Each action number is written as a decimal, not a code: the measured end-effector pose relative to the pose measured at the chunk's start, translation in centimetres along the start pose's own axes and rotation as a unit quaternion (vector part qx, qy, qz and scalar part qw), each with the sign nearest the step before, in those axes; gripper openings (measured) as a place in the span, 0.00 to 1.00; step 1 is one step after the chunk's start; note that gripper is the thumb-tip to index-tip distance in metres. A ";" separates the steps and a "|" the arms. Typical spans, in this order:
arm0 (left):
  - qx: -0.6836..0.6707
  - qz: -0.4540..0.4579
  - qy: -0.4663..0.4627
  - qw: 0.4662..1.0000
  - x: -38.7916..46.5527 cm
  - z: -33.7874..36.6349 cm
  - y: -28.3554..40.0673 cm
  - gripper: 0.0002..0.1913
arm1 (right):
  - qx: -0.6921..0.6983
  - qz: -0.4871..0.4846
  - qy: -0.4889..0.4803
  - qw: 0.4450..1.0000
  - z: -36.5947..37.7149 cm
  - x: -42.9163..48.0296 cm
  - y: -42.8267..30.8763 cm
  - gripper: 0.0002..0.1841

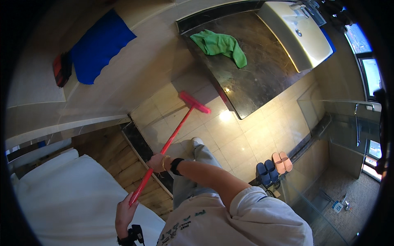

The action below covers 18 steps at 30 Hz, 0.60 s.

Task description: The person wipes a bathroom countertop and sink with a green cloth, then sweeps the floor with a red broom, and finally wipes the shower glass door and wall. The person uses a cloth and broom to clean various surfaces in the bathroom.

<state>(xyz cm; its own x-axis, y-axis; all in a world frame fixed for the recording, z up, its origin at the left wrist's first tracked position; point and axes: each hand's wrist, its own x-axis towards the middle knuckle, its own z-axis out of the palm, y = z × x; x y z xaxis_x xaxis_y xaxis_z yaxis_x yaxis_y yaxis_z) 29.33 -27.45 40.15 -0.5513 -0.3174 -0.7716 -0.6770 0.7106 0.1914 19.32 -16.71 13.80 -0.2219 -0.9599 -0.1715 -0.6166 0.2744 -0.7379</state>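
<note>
A red-handled broom (174, 135) slants across the middle of the view, its pink brush head (195, 102) on the beige tiled floor close to the dark stone counter. My right hand (157, 163), with a bracelet and a black band at the wrist, grips the handle partway along. Lower left, my left hand (126, 207) is closed around the handle's top end; a black device is strapped to that wrist. A crumpled green cloth (220, 46) lies on the counter (255, 80), near its left end.
A white sink (297, 33) stands on the counter. Dark blue slippers (267, 172) and pink slippers (282, 162) sit by the glass shower partition (311, 203). A black threshold (138, 143) borders the wooden floor, beside a white-covered bed (67, 200). A blue cloth (101, 46) is at upper left.
</note>
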 end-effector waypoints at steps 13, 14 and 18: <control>-0.157 0.037 -0.024 0.987 7.6 7.4 1.4 0.22 | -0.091 0.070 -0.156 0.981 -2.2 0.3 8.4 0.10; -0.127 0.019 -0.012 0.992 5.9 6.7 0.8 0.22 | -0.089 0.050 -0.181 0.978 -1.2 1.0 6.9 0.10; -0.043 -0.056 -0.010 0.997 0.2 2.9 -1.4 0.22 | -0.020 -0.059 -0.154 0.986 3.4 4.0 0.7 0.10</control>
<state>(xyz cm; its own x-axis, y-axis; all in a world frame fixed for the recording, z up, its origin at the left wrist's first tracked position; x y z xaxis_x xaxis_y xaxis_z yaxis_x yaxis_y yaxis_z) 31.53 -26.71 37.96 -0.4605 -0.3776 -0.8034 -0.7735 0.6146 0.1546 20.61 -20.57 10.37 0.0893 -0.9555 -0.2812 -0.6551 0.1564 -0.7392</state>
